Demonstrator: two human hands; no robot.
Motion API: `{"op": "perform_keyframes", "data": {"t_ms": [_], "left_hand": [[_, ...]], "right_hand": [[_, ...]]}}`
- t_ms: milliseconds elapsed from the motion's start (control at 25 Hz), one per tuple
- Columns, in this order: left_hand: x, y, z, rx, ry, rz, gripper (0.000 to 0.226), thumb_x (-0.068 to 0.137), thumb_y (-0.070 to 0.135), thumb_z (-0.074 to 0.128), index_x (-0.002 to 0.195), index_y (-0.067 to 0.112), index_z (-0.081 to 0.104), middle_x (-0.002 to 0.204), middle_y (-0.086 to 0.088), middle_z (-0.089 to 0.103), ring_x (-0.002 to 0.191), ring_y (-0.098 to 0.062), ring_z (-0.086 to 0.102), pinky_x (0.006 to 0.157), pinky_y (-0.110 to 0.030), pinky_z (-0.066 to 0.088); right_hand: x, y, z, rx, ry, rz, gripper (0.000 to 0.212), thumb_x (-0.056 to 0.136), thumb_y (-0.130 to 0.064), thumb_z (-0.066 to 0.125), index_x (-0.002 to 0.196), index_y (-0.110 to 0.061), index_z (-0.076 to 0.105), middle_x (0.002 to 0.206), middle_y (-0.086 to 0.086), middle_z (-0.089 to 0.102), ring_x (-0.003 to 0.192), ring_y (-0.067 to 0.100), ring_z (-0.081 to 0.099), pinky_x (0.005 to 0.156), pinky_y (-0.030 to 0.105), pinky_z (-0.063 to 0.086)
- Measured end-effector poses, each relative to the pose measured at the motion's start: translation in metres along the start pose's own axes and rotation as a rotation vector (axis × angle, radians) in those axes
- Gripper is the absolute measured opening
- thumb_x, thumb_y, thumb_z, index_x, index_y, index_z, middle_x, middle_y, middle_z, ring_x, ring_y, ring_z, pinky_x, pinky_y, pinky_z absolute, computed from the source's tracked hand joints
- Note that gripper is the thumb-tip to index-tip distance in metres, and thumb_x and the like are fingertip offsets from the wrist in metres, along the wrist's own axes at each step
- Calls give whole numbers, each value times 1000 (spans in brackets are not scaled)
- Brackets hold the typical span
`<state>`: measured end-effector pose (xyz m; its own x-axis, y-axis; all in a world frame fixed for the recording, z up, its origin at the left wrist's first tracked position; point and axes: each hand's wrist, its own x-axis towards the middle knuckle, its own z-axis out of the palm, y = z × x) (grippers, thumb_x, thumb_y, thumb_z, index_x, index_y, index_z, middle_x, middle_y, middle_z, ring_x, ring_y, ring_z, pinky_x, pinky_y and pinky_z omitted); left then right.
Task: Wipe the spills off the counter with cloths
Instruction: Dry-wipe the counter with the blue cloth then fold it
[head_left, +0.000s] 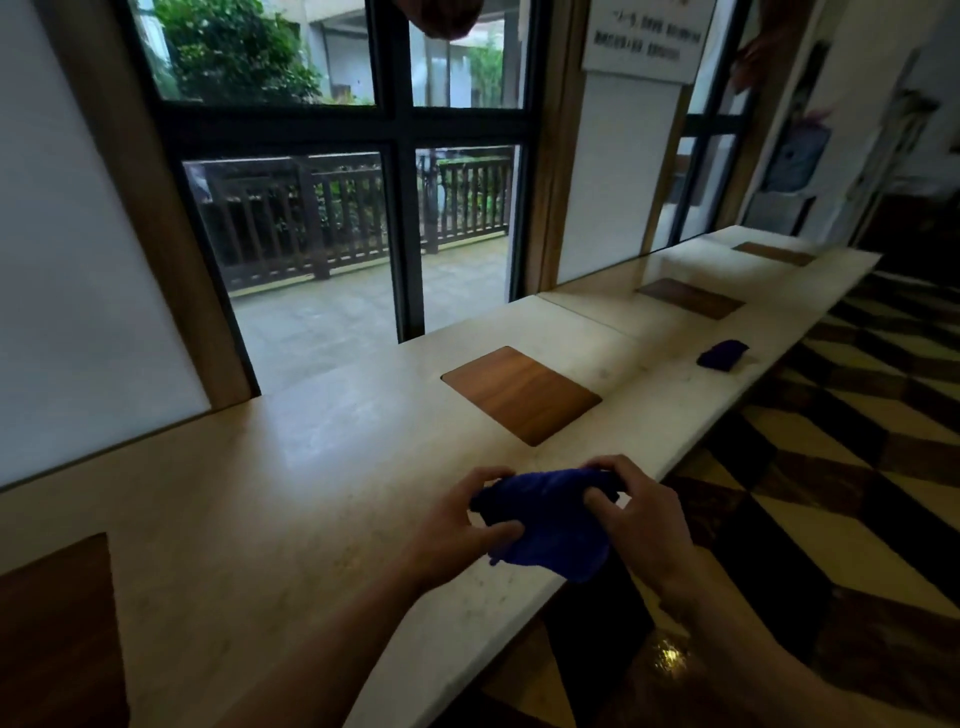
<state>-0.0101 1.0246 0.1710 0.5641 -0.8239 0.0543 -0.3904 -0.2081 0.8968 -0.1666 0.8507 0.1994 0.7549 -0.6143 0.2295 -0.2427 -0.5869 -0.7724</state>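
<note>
A blue cloth (556, 525) is bunched between both my hands at the front edge of the pale stone counter (311, 467). My left hand (462, 525) grips its left end and my right hand (639, 514) grips its right end; the cloth's lower part hangs over the counter's edge. A second blue cloth (723, 354) lies crumpled further along the counter to the right, apart from my hands. I cannot make out any spill on the counter's surface.
Square wooden insets (522, 395) are set into the counter, with more of them at the far right and the near left. A large window runs behind the counter. A patterned tiled floor (831, 467) lies to the right.
</note>
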Motion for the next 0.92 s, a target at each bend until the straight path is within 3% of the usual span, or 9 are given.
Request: {"op": "perform_keyframes", "data": {"t_ms": [120,240,320,440,520,600,680,760,920], "left_hand": [[30,12,30,2,-47,42,59,77,31,79,123,49,47,118,14,59,109,-8,59,87,-30,57],[67,45,76,28,-125,138,65,75,24,82,124,44,45,117,18,57,107,7,54,88,-26,55],[96,69,114,148,-76,218,58,78,27,78,121,46,46,115,24,55,103,9,53,89,-24,53],[145,103,173,207,10,304,36,83,21,68,115,31,58,109,12,61,96,-4,57,84,-31,52],[174,126,206,205,31,313,28,84,17,65,111,27,62,106,7,58,92,-3,54,81,-21,47],[203,144,238,196,23,317,22,86,15,65,108,20,65,105,4,54,91,3,49,78,-10,40],[230,156,265,168,-9,318,21,87,22,63,107,18,66,105,3,58,91,6,51,81,-16,45],[253,166,291,129,-57,306,22,85,30,60,106,26,64,103,7,64,91,4,56,80,-26,50],[300,185,332,110,-109,312,15,87,28,58,102,32,61,99,7,66,90,-1,60,76,-22,48]], "right_hand": [[8,17,-32,10,60,36,26,90,-24,63,115,-31,58,105,-13,64,98,9,62,85,39,57],[17,46,-79,14,174,69,22,91,-25,62,110,-35,58,99,-14,65,94,9,62,81,37,57],[25,70,-118,21,207,106,21,92,-25,62,106,-38,55,97,-16,63,93,10,62,80,38,56],[35,111,-180,18,246,141,19,92,-27,61,106,-39,56,97,-13,64,90,12,63,75,40,57],[40,134,-216,16,268,143,19,92,-27,62,107,-38,57,97,-12,66,87,11,63,72,40,57],[47,160,-253,-3,290,159,19,92,-27,62,106,-39,58,95,-12,67,83,9,63,67,34,56],[56,179,-282,-30,305,187,18,93,-27,61,105,-40,57,93,-16,65,82,5,62,63,23,50],[63,199,-305,-55,318,209,18,94,-28,60,104,-42,55,90,-22,61,80,1,59,60,15,43],[85,234,-334,-15,368,249,20,95,-21,60,100,-39,53,85,-24,57,71,-3,57,58,6,42]]}}
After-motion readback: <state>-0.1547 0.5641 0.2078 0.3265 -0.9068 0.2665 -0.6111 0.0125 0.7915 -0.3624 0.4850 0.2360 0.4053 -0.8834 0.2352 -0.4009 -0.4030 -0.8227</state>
